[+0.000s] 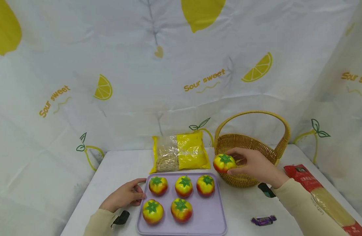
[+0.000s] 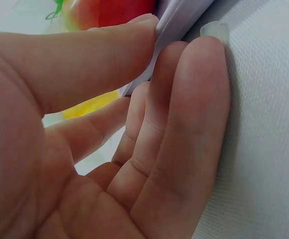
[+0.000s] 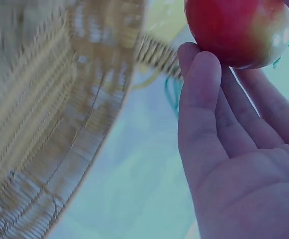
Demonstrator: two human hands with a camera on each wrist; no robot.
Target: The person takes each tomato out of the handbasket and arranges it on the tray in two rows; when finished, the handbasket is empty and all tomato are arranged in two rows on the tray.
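Wicker basket (image 1: 269,150) with a tall hoop handle stands on a white table (image 1: 116,170); everything else is placed by it. Right hand (image 1: 256,165) reaches across the basket's near-left rim, fingers curled round a red-and-yellow toy tomato (image 1: 224,163) with a green leaf top. The tomato sits at the fingertips, just over the rim's left edge, with the palm behind it toward the basket. In the right wrist view the tomato (image 3: 239,31) rests against the fingertips (image 3: 200,69), with the blurred basket (image 3: 50,124) below.

Left of the basket lies a lilac tray (image 1: 210,219) holding five more tomatoes (image 1: 184,186). Left hand (image 1: 125,195) pinches the tray's far-left edge, thumb above and fingers beneath. Behind the tray, left of the basket, lies a yellow packet (image 1: 181,152). Right of the basket lies a red noodle pack (image 1: 325,196); in front of it, a small purple candy (image 1: 263,220).
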